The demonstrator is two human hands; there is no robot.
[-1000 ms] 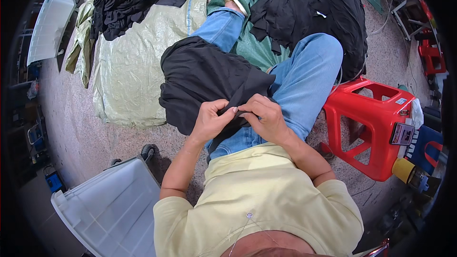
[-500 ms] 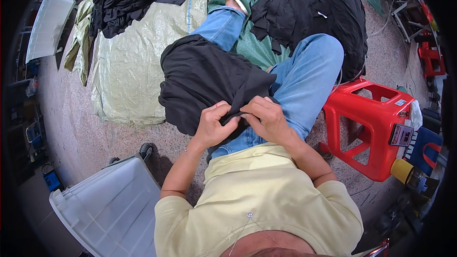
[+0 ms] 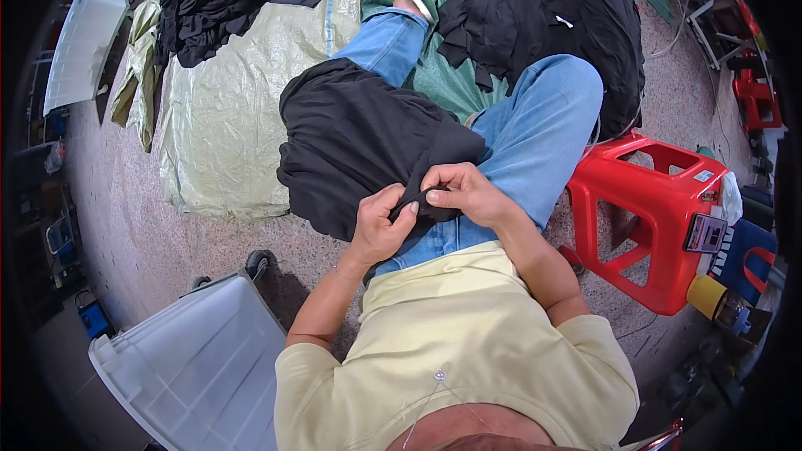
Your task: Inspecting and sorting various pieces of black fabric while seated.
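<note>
A black garment lies bunched across my lap, over my blue jeans. My left hand pinches a fold of it between thumb and fingers at the near edge. Close beside it, my right hand grips the same edge, thumb pressed against the curled index finger. A small twist of the cloth shows between the two hands. Whether anything else is held in the fingertips is too small to tell.
Black clothes lie heaped on a pale woven sheet at the far left; another dark pile rests at the far right. A red plastic stool with a phone stands at my right, a translucent bin at my left.
My right hand has turned slightly and curled its fingers tighter on the garment's edge. The left hand has moved a little, still pinching the cloth.
</note>
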